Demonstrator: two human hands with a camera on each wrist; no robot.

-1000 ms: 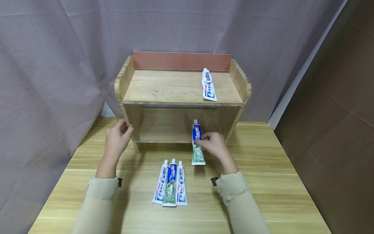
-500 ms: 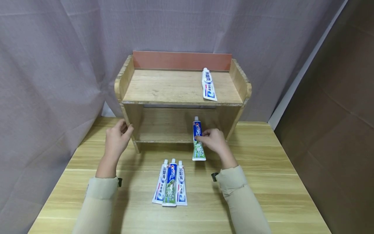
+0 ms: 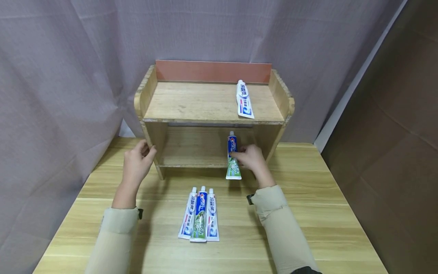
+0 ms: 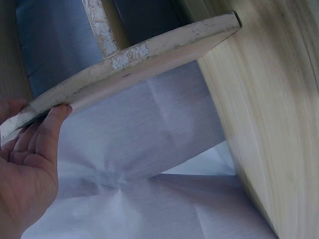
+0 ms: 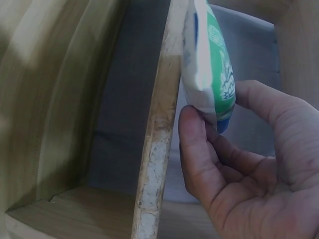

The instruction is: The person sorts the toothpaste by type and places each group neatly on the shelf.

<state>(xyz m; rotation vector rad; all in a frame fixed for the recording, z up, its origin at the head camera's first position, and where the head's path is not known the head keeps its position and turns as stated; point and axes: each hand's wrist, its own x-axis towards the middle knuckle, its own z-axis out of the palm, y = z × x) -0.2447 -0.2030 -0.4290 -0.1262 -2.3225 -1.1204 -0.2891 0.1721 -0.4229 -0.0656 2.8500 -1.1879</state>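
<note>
My right hand (image 3: 248,156) pinches a blue and green toothpaste tube (image 3: 233,156), cap end pointing into the lower level of a wooden two-tier shelf (image 3: 212,114); its green tail sticks out past the lower board's front edge. In the right wrist view the thumb and fingers (image 5: 199,149) clamp the tube (image 5: 212,64) beside the lower board's edge (image 5: 159,124). My left hand (image 3: 138,161) grips the shelf's left side panel, and its fingers (image 4: 47,139) touch the chipped edge of the panel (image 4: 129,64). Three more tubes (image 3: 200,219) lie side by side on the table.
A white and blue tube (image 3: 244,99) lies on the right of the shelf's top board. The shelf stands at the back of a light wooden table (image 3: 325,213), against a grey curtain (image 3: 68,57). A brown wall (image 3: 397,114) closes the right side.
My right hand has carried the blue and green tube forward, away from me, from above the table toward the shelf's lower level. My left hand has stayed on the side panel.
</note>
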